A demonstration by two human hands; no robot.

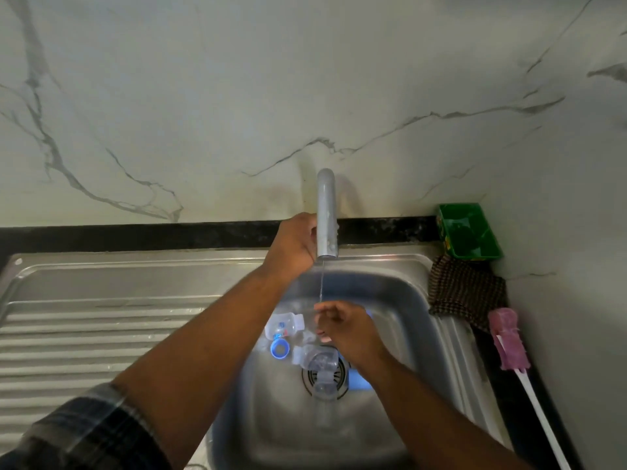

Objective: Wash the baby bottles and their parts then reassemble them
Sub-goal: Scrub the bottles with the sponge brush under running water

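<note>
Steel sink (390, 300) holds two bottles (284, 326) (317, 359), one blue ring (280, 349).

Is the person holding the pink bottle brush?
No, the pink bottle brush lies untouched on the counter, right of the sink.

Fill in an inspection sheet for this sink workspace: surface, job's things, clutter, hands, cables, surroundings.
Surface: steel sink with a ribbed drainboard on its left; a thin stream runs from the tap.
Job's things: clear bottle, blue ring, second clear bottle and clear cap over the drain, all in the basin.
Clutter: green tray, checked cloth and pink brush on the right ledge.
Hands: left hand at the tap, fingers hidden; right hand curled under the stream, hold unclear.
Cables: nothing seen.
Surroundings: marble-patterned wall.
</note>
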